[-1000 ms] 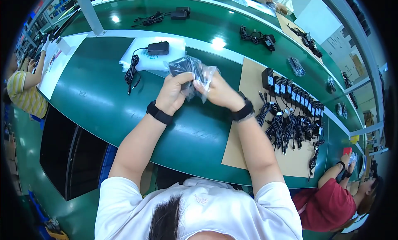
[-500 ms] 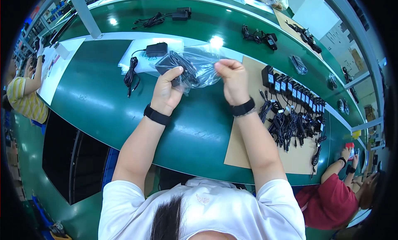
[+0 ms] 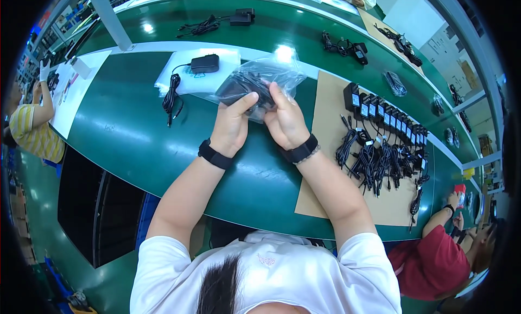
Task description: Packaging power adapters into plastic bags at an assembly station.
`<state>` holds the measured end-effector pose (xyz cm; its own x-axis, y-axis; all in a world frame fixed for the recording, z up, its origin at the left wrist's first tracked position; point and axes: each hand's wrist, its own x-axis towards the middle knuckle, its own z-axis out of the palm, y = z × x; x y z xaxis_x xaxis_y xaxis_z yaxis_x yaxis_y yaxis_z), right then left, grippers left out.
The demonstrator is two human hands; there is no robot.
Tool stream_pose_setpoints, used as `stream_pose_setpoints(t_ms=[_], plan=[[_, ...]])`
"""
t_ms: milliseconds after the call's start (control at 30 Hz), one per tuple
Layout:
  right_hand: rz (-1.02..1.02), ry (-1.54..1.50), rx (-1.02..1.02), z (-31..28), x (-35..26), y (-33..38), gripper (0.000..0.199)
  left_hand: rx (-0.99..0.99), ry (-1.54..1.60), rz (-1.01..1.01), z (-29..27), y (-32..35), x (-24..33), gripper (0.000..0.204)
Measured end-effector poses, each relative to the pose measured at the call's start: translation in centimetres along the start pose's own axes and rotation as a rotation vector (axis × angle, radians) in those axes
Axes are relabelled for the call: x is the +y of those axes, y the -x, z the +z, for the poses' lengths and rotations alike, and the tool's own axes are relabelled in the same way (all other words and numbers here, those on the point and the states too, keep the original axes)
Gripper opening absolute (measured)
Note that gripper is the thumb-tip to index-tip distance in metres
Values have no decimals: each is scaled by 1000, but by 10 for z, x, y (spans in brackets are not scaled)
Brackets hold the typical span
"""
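Observation:
Between my hands, above the green table, is a clear plastic bag [image 3: 282, 70] with a black power adapter [image 3: 233, 87] and its coiled cable inside. My left hand [image 3: 232, 124] is closed round the bag's near left side, thumb on top over the adapter. On the right side my right hand [image 3: 285, 118] also grips the bag, its thumb pressed over the cable; the fingers beneath are hidden. Just beyond my left hand, another black power adapter [image 3: 205, 64] with a bundled cable [image 3: 171, 99] lies on a stack of clear bags [image 3: 182, 85].
At my right, a brown cardboard sheet [image 3: 320, 189] bears a row of black adapters [image 3: 385, 116] with bundled cables. More adapters [image 3: 241, 17] lie on the green belt beyond the table's raised edge. A metal post [image 3: 108, 21] stands at left. Co-workers sit on both sides.
My right hand has let go of the bag's right end and moved left and nearer, onto the cable part. My left hand has shifted slightly right with the bag.

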<state>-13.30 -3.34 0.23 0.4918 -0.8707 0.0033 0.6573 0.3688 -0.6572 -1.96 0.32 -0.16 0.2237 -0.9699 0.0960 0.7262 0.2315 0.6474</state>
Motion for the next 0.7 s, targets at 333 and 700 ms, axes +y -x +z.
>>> stream_pose_setpoints(t_ms=[333, 700], plan=[[-737, 1319, 39, -9, -7, 5, 12, -100, -638, -201, -5, -8, 25, 36], [-538, 1175, 73, -19, -62, -9, 53, -147, -1016, 227, -14, -9, 10, 26]])
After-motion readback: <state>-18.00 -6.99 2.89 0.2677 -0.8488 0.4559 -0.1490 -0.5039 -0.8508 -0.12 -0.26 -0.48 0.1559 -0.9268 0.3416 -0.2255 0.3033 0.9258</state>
